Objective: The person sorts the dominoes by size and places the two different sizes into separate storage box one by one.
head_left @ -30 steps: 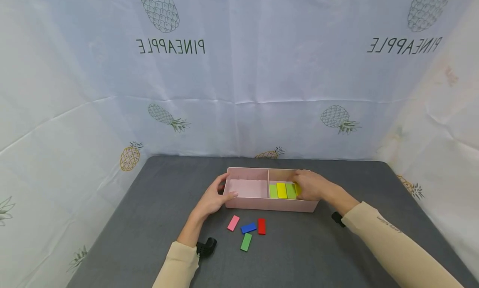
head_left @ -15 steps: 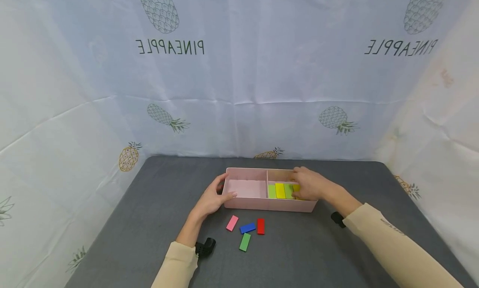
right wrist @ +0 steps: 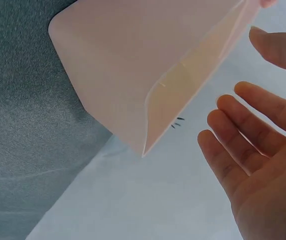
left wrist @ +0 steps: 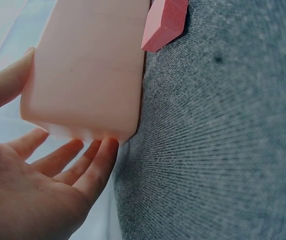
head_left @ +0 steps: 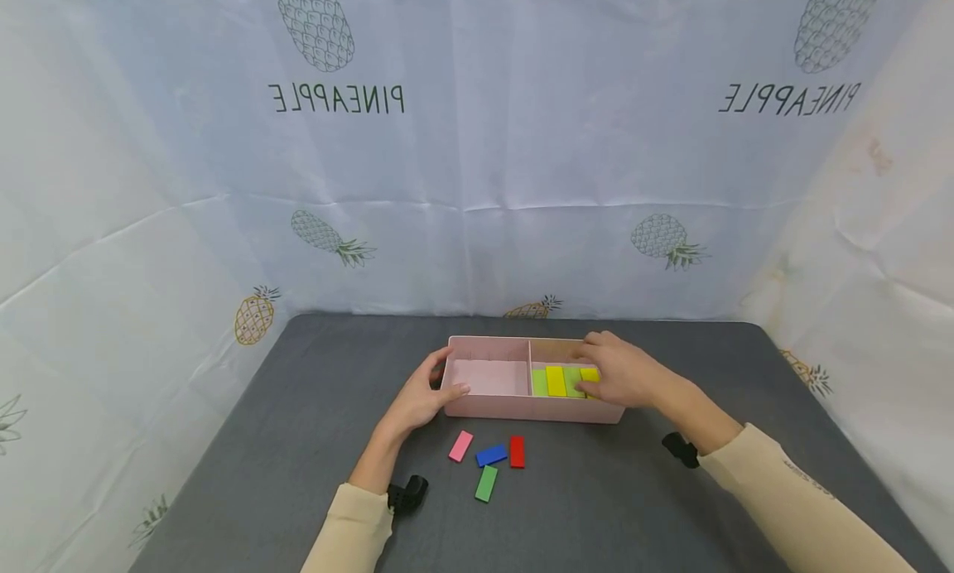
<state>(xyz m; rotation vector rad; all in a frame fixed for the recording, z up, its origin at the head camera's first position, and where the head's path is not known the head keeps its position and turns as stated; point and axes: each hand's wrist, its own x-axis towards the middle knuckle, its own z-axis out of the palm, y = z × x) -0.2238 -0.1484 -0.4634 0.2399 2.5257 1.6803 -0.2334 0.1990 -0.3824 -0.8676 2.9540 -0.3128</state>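
A pink two-compartment box (head_left: 488, 406) lies lengthwise on the table. My left hand (head_left: 419, 397) grips its left end; in the left wrist view the thumb lies along one edge and the fingertips touch the end wall. My right hand (head_left: 624, 371) is over the right compartment, its fingers parted and holding nothing; the right wrist view shows this hand (right wrist: 263, 135) apart from the box's rim. In that compartment, yellow (head_left: 556, 381) and light green (head_left: 573, 382) blocks lie side by side in a row, the rightmost partly hidden by my right hand. The left compartment holds nothing.
In front of the box lie a pink block (head_left: 460, 446), a blue block (head_left: 492, 455), a red block (head_left: 517, 452) and a green block (head_left: 486, 483). A pineapple-print cloth (head_left: 462, 159) stands behind the grey table (head_left: 335, 374).
The right hand has let go of the rightmost yellow block, which now lies flat in the row, and has lifted slightly away. My left hand stays at the box's end.
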